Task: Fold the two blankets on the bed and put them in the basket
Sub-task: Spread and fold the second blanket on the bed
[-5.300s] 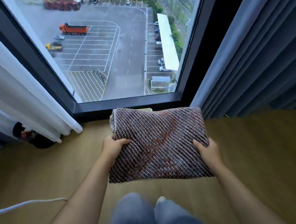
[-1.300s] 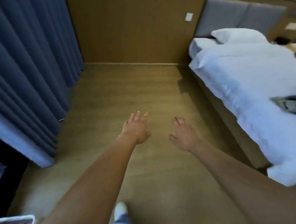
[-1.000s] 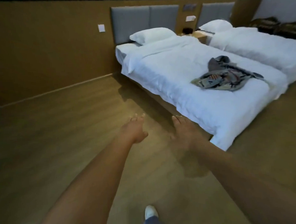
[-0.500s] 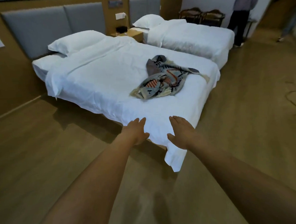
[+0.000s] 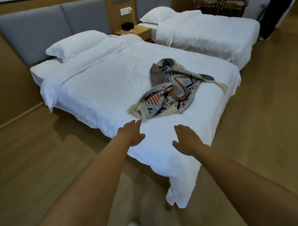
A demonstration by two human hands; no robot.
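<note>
Wooden floor (image 5: 28, 167) all round. On it, the near bed (image 5: 96, 84), white and made, with a pillow (image 5: 75, 44) at the head. Beyond, a second bed (image 5: 209, 31), likewise white, with nothing on it to fold. No basket in view.

Toward the foot of the near bed, right of centre: the blanket (image 5: 171, 90), patterned in grey, orange, blue and black, fringed, lying in a crumpled heap, unfolded. Grey patch at its far end possibly the reverse side, possibly another cloth; too bunched to tell.

Over the near edge of the bed, apart from each other:
- Left hand (image 5: 131, 133): palm down, fingers straight and together, holding nothing, fingertips just short of the blanket's near fringe.
- Right hand (image 5: 188, 140): also flat, fingers straight, thumb out, holding nothing, a little further from the heap, above bare sheet.

Step in hand, by the look of it: reaching for this blanket, with folding and the basket yet to come. Next move: take hold of two corners or an edge, lift and shake the heap out flat on the sheet, then fold. Fringe and tassels likely to snag or trail, so better gripped by the woven edge.
</note>
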